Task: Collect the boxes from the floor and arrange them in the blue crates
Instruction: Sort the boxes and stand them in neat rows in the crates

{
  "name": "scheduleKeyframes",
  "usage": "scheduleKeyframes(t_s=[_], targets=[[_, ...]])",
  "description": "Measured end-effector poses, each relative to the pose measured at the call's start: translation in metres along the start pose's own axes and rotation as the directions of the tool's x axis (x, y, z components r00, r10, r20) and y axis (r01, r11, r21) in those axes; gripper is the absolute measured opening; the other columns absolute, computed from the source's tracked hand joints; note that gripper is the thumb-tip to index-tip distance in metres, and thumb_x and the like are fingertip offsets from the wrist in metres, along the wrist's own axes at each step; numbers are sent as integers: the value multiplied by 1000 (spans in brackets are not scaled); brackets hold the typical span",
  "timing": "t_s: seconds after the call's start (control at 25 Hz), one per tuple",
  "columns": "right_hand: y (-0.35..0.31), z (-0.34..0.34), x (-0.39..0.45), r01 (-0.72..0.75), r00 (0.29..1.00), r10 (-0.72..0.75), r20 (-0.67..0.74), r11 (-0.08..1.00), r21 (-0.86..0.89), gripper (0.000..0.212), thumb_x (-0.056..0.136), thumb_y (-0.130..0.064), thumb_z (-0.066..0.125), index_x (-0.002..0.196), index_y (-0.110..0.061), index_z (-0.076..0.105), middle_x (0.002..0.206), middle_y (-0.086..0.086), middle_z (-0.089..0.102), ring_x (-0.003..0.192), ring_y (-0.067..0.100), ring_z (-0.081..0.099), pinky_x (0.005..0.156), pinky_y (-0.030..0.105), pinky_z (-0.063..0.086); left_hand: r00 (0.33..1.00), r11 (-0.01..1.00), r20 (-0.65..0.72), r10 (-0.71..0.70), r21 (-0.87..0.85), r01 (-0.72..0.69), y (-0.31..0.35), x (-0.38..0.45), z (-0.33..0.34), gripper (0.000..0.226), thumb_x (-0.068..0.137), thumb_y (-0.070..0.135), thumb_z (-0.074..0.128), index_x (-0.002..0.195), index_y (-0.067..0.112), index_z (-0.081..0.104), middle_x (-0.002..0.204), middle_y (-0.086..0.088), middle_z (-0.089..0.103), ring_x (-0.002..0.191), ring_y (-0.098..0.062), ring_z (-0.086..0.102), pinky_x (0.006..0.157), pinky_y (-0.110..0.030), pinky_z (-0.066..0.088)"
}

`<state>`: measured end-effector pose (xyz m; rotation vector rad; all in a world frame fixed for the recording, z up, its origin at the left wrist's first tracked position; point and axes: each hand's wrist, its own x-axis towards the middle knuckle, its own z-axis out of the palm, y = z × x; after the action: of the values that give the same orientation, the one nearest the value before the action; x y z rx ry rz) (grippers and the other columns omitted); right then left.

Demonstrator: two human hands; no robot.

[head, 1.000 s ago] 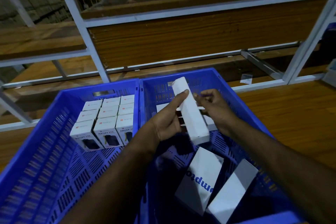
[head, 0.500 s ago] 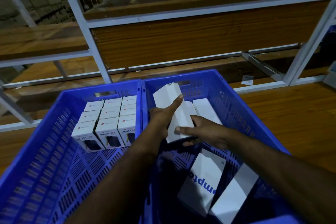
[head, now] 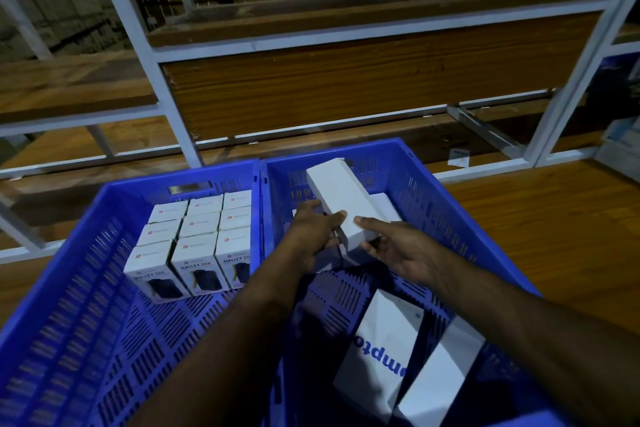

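Shelving rack (head: 149, 55): white metal frame with wooden boards, filling the upper half from 9 to 3 o'clock beyond your crates.

Left blue crate (head: 69, 305): at 8 o'clock, its slotted floor largely bare toward you. Nine small white "HALLEY 20K" boxes (head: 199, 250) stand upright in three rows at its far right corner.

Right blue crate (head: 446, 208): at 5 o'clock, touching the left crate along their shared walls. A white box with blue lettering (head: 384, 354) lies flat at 5 o'clock, with a plain white box (head: 436, 385) just beside it on the right.

Long white box (head: 341, 203): at centre, held tilted over the far end of the right crate, above other white boxes lying there.

Your left hand (head: 313, 234): fingers curled round the long box's near left edge.

Your right hand (head: 398, 246): thumb on the top face, fingers under the near end.
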<state>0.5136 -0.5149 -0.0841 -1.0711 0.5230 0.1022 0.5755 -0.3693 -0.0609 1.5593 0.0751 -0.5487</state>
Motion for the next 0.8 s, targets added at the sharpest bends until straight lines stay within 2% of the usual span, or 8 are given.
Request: scheduleKeyframes(t_s=[0.12,0.2,0.32,0.4,0.52,0.64,0.72,0.8], targets=[[-10,-10,5,58,980,-49,-195,998,38,17,82,-13,79,94,-7,68,89,6,66,76,16,62,61,23,56,999,999,-8,-37,-21,37,1,-4,2,61,93,15,70,145,14,39,133,-13,56,109,-23,59,79,-36,61],[-10,-19,6,80,963,-57,-265,994,77,15,87,-15,75,97,-10,65,106,7,65,90,21,64,55,23,60,999,999,-38,-29,-41,27,0,-3,-1,58,92,18,72,142,14,42,125,-13,59,110,-21,60,88,-39,60],[0,-28,5,78,961,-42,-273,989,122,35,92,-13,68,125,-6,58,138,9,53,121,31,57,78,35,62,999,999,-31,-21,-46,20,-2,-2,-4,55,92,21,72,139,12,45,124,-13,60,111,-19,62,90,-38,59],[3,-28,1,83,966,-47,-253,987,134,44,95,-11,64,136,-2,52,141,12,51,124,35,56,94,39,57,1000,1000,-19,-13,-28,13,-4,-4,-3,52,93,22,71,137,12,46,126,-13,61,111,-19,63,89,-36,59],[3,-26,-6,21,969,6,-246,994,107,44,99,-16,58,139,2,50,133,14,56,110,33,61,76,27,60,1000,1000,3,7,-3,-7,-7,-3,-4,51,92,26,72,136,12,49,122,-12,64,109,-17,64,84,-32,60],[7,-31,-10,-68,976,93,-195,989,130,43,104,-23,49,139,2,47,133,16,57,112,31,56,74,26,57,1000,999,23,20,30,-21,-7,-4,-4,51,91,28,72,135,13,51,122,-12,65,108,-16,65,82,-31,59],[13,-39,-5,-90,975,108,-195,991,100,49,104,-30,47,142,1,45,127,19,61,114,33,60,87,34,58,999,999,29,24,45,-25,-8,-3,-4,50,92,28,72,135,13,51,122,-12,65,109,-16,65,85,-32,59],[16,-41,1,-113,972,126,-199,991,76,49,106,-32,41,141,2,44,136,25,54,128,39,52,105,43,47,999,998,31,24,57,-26,-8,-4,-4,50,92,29,72,134,14,51,122,-12,65,109,-16,65,88,-33,59]])
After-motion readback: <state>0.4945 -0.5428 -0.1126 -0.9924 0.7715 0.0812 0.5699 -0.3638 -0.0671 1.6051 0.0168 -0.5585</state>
